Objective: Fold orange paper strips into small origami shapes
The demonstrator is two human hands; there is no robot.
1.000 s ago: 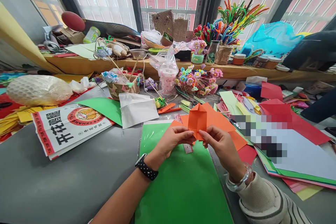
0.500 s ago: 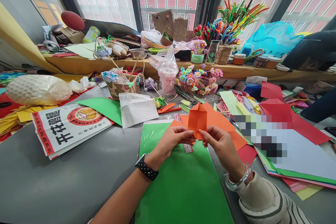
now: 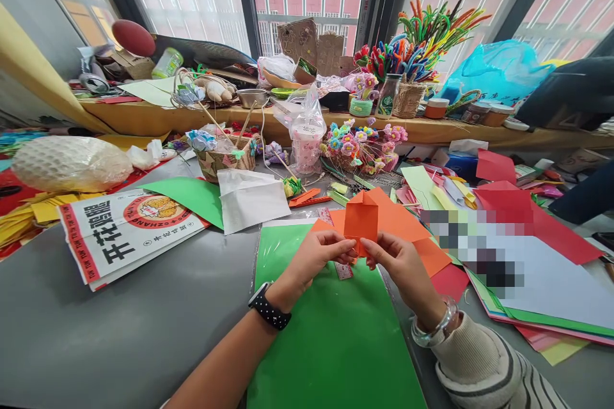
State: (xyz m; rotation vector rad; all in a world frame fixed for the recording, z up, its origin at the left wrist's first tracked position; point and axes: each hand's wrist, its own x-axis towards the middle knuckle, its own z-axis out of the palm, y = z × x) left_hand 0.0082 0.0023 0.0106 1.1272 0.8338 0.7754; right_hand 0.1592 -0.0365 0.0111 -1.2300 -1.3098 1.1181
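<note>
A small folded piece of orange paper [image 3: 361,220] stands upright between my two hands, its top edge folded over. My left hand [image 3: 322,255] pinches its lower left corner between thumb and fingers. At the lower right corner, my right hand [image 3: 400,265] grips it the same way. Beneath my hands lies a green sheet in a clear sleeve [image 3: 330,345]. Loose orange sheets [image 3: 398,223] are spread just behind the folded piece, and a narrow pink patterned strip [image 3: 344,270] shows under my fingers.
To the left lie a printed paper bag [image 3: 129,230], a green sheet [image 3: 189,195] and a white napkin [image 3: 252,198]. A wrapped pink cup [image 3: 307,144] and a basket of yarn flowers [image 3: 362,147] stand behind. Stacked coloured paper [image 3: 556,287] covers the right side.
The folded orange paper has turned slightly in my fingers, so its front now looks flatter and the centre crease no longer shows. Both hands stay nearly in place.
</note>
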